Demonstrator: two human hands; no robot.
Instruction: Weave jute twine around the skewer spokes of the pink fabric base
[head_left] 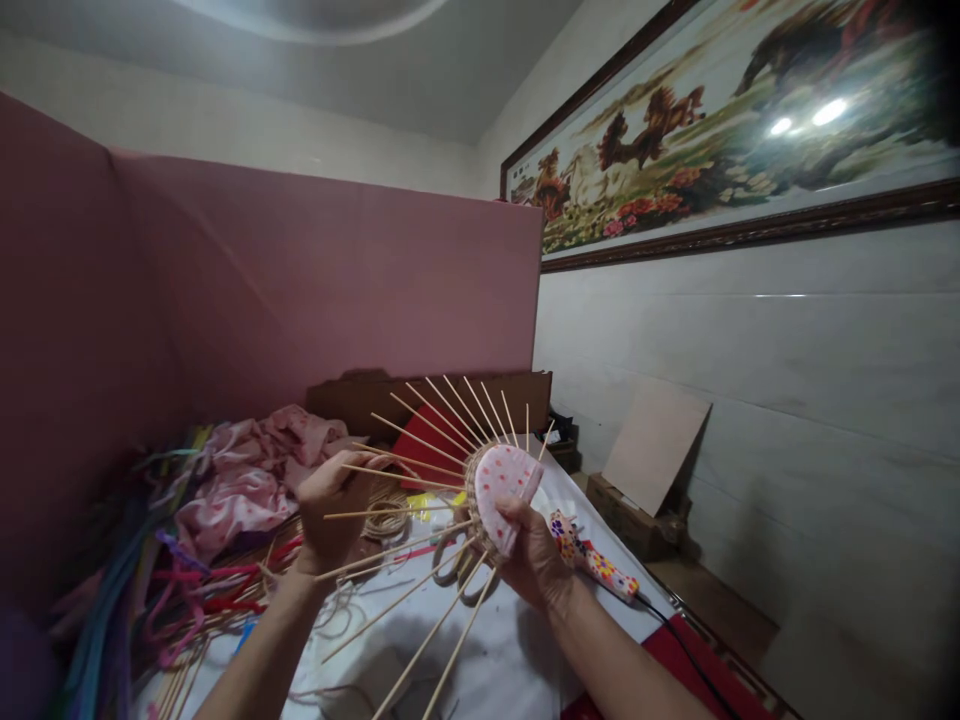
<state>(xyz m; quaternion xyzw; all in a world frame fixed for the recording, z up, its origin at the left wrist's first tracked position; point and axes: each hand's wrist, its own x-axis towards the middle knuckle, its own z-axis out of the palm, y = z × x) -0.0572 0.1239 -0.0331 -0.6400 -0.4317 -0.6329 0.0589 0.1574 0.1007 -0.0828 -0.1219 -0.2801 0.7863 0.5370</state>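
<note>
My right hand (536,560) grips a small round basket base (501,492) covered in pink dotted cloth, tilted on edge. Several thin wooden sticks (420,470) fan out from its woven rim toward the left and downward. My left hand (330,510) is closed among these sticks, fingers pinched around one or a strand near them; what exactly it pinches is hard to make out. A coil of jute twine (386,520) lies on the table just behind the left hand.
A white table surface (517,660) lies below. Pink cloth (247,470) and coloured pipe cleaners (187,590) pile at left. A spotted glue gun (596,565) with black cord lies at right. Pink partition (300,280) behind; cardboard boxes (637,500) by the wall.
</note>
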